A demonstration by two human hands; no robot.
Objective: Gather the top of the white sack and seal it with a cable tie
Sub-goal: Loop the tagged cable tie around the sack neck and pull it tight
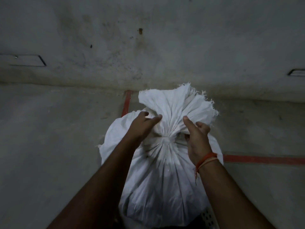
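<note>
The white sack (162, 176) stands upright on the concrete floor (49, 146), right between the person's two forearms and just in front of them. Its top is already bunched into a tight neck (167, 139), and above that pinch the loose mouth (175, 104) fans out and leans away from the person, frayed along its far edge.

The left hand (142, 126) sits just to the left of the neck, fingers curled and pressing into the cloth a little above the pinch, thumb lying along the folds. The right hand (197, 134) mirrors it on the other side, thumb up against the fan and fingers hooked round behind it; whether they clench cloth back there I cannot tell. A band of orange thread (207, 158) circles that wrist.

The neck lies dead centre between both hands and slightly below the fingertips, about equally near to each. The sack's long axis runs up from the floor towards the person, so anything going round the neck has to circle across that axis, passing behind where neither hand shows.

Something pale seems to cinch the neck, but I cannot make out whether it is a cable tie. If it is, the sealing looks close to finished and only snugging remains. A red floor line (264, 159) runs off beyond the right wrist.
</note>
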